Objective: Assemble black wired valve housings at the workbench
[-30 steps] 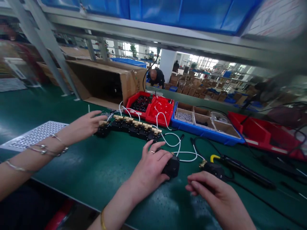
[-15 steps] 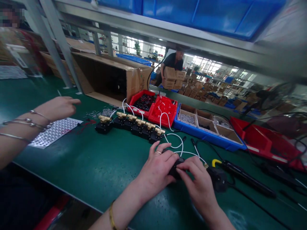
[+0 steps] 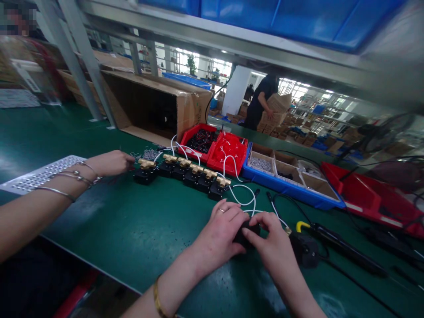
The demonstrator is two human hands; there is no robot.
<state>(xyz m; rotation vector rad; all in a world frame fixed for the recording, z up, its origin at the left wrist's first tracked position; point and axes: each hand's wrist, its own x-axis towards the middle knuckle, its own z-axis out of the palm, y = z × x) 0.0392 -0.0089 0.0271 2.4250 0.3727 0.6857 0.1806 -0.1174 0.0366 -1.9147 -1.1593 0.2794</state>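
Observation:
My left hand (image 3: 220, 232), with a ring and a gold bangle, is wrapped round a black valve housing (image 3: 243, 236) on the green bench. My right hand (image 3: 273, 238) closes its thumb and index finger on the right side of the same housing. Both hands cover most of it, and what the right fingertips pinch is hidden. White cable (image 3: 255, 205) loops behind the fingers. Right beside my right hand lies another black housing (image 3: 306, 251) with a bit of brass. Beyond my hands stand several brass valves (image 3: 195, 169) on black housings, in a slanting row.
A co-worker's hand (image 3: 115, 162) reaches in from the left, near loose screws (image 3: 149, 153). Red bins (image 3: 228, 152), a blue divided tray (image 3: 288, 190) and an open carton (image 3: 192, 110) line the back. A black electric screwdriver (image 3: 347, 249) lies at right. A shelf (image 3: 232, 37) hangs overhead.
The co-worker's hand has moved right, to the screws, and the white sheet has shifted left. A person in the background has moved right with cartons. My hands stay at the housing, fingers slightly shifted.

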